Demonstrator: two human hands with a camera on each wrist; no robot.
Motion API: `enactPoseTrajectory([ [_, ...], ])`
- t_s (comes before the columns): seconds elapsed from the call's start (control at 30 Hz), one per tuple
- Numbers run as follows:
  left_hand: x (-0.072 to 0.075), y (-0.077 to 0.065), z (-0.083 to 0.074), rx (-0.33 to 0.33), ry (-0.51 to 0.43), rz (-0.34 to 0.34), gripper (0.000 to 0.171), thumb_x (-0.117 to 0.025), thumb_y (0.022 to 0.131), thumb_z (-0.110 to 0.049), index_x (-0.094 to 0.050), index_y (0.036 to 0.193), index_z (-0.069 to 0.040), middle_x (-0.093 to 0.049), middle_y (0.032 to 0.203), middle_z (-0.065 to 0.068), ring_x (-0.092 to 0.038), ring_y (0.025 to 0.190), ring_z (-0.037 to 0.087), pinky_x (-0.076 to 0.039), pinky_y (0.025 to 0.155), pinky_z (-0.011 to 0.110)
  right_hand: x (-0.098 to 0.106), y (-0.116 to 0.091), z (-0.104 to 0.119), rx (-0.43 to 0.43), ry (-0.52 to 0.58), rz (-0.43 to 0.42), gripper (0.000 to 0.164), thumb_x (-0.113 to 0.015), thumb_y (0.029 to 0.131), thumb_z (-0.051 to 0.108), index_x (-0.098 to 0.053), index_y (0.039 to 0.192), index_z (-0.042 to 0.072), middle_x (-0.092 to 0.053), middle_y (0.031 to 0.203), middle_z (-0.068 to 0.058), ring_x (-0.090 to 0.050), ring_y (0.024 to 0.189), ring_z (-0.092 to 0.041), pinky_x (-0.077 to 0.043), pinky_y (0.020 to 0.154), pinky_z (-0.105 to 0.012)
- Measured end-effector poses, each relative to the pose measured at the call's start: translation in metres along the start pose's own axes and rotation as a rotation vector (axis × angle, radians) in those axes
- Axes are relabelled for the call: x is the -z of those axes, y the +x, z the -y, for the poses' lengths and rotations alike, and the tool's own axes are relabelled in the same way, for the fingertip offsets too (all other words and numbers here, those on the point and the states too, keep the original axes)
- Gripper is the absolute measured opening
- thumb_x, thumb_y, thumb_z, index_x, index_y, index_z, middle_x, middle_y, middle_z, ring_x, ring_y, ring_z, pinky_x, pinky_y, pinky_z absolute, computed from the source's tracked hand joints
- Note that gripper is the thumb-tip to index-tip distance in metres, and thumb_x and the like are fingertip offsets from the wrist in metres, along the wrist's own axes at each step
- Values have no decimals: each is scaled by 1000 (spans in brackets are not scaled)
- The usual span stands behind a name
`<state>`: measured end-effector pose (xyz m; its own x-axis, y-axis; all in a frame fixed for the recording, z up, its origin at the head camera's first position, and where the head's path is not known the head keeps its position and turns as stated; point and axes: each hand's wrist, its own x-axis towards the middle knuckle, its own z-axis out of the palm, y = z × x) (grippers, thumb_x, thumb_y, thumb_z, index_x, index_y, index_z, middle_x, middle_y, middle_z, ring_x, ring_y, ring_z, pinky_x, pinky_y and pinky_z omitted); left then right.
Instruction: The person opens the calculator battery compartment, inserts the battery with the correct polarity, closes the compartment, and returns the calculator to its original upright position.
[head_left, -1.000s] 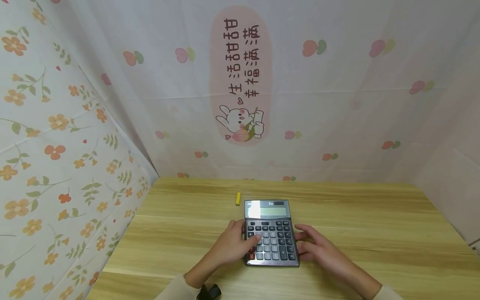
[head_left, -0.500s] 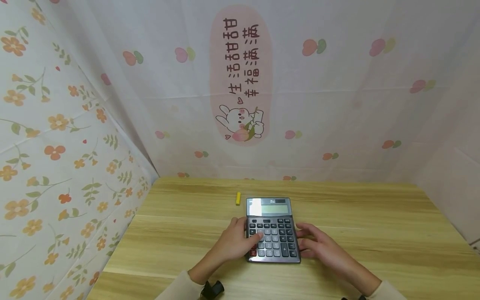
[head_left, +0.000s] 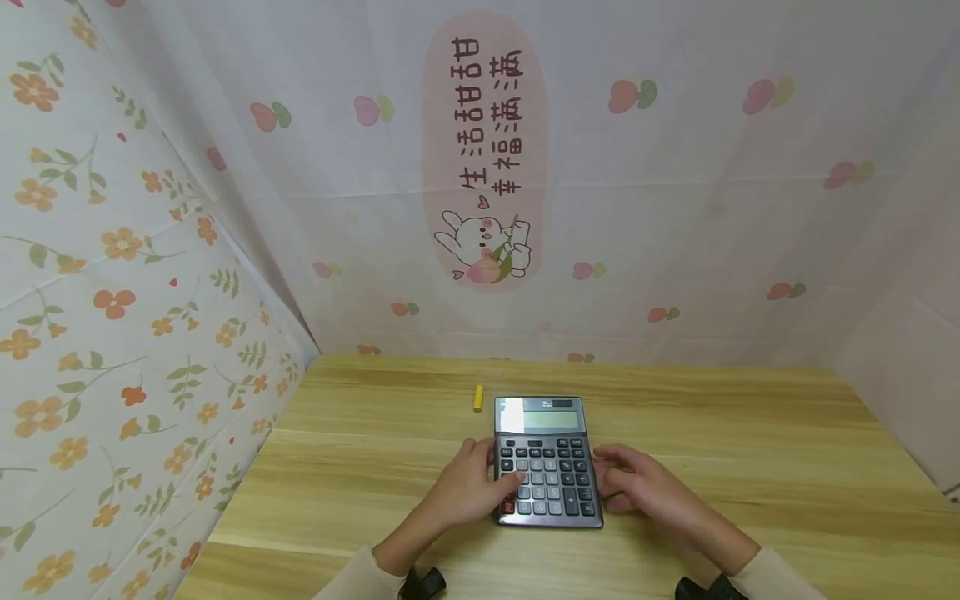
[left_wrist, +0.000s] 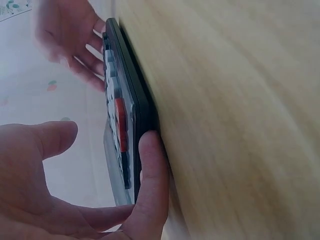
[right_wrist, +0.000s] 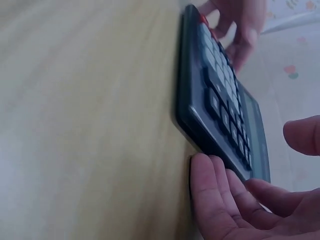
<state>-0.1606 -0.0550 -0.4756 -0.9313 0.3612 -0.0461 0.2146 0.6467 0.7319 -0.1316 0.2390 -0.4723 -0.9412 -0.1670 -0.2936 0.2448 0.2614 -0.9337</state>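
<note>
A dark grey desk calculator (head_left: pixel 550 477) lies flat on the wooden table, its keys and display facing up. My left hand (head_left: pixel 468 487) is at its left side. In the left wrist view, fingertips touch the edge of the calculator (left_wrist: pixel 145 107), while the thumb (left_wrist: pixel 59 138) is raised apart from the keys. My right hand (head_left: pixel 637 487) is at the opposite side. The right wrist view has its fingers (right_wrist: pixel 207 187) straight against the lower edge of the calculator (right_wrist: pixel 200 120), with the thumb (right_wrist: pixel 303 135) held away.
A short yellow stick (head_left: pixel 477 398) lies just beyond the calculator's upper left corner. The wooden table (head_left: pixel 735 450) ends at a printed white cloth (head_left: pixel 675 217) at the back. Flowered cloth (head_left: pixel 135 358) hangs on the left. Black wrist devices (head_left: pixel 422 583) show at both cuffs.
The calculator has shifted slightly away from me and to the right, between both hands, mostly in the first half second. The yellow stick has stayed put.
</note>
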Motion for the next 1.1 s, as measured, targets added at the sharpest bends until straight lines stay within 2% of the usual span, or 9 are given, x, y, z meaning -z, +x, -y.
enactPoseTrajectory([
  [0.1,1,-4,2,-3,-2,-2,78,-80,94,-44,-61,147,10,-60,109,11,-56,92,21,-52,80,43,3,9,4,-21,-25,-20,61,-56,104,8,-39,156,-19,-64,136,-26,-69,105,-28,-63,90,-46],
  [0.2,4,-10,3,3,-10,4,74,-86,87,-40,-66,137,10,-60,108,10,-56,90,21,-51,77,41,6,18,7,-18,-27,-18,57,-55,109,12,-41,156,-19,-66,135,-25,-70,106,-28,-63,90,-45],
  [0.27,5,-14,3,9,-11,12,77,-92,82,-39,-66,135,11,-60,108,8,-55,89,20,-50,77,38,9,25,8,-19,-20,-21,56,-54,111,14,-42,155,-18,-67,135,-25,-71,107,-29,-63,91,-44],
  [0.33,6,-18,4,4,-14,21,78,-96,78,-35,-66,134,11,-60,107,5,-54,86,18,-48,76,35,11,32,9,-24,-10,-27,55,-53,112,14,-43,155,-17,-67,135,-25,-71,108,-29,-63,92,-43],
  [0.47,5,-25,6,3,-32,37,87,-100,72,-28,-63,141,11,-59,107,1,-56,80,11,-49,78,31,13,47,13,-42,-8,-45,54,-52,113,17,-44,156,-15,-66,137,-25,-69,109,-27,-62,92,-40],
  [0.6,3,-30,6,10,-29,38,92,-102,71,-28,-62,143,12,-59,107,0,-55,79,10,-49,77,30,16,60,18,-39,-26,-52,55,-52,115,19,-44,157,-14,-65,137,-26,-68,109,-27,-61,90,-36],
  [0.73,2,-31,6,-4,4,28,87,-102,71,-30,-65,139,12,-60,106,-2,-52,85,11,-50,79,32,20,71,25,-20,-82,-53,55,-52,114,19,-44,158,-15,-66,137,-27,-68,111,-29,-60,88,-36],
  [0.9,2,-32,6,-13,13,34,78,-101,71,-27,-69,133,7,-57,102,-3,-53,81,7,-49,79,30,21,85,31,26,-167,-38,52,-53,114,17,-49,154,-16,-66,139,-30,-70,115,-35,-60,88,-39],
  [1.1,2,-33,7,-21,-21,51,79,-100,71,-17,-66,138,10,-57,100,-3,-55,74,2,-50,74,26,20,97,31,36,-242,-40,43,-51,116,14,-58,149,-14,-71,124,-22,-66,103,-30,-57,84,-37],
])
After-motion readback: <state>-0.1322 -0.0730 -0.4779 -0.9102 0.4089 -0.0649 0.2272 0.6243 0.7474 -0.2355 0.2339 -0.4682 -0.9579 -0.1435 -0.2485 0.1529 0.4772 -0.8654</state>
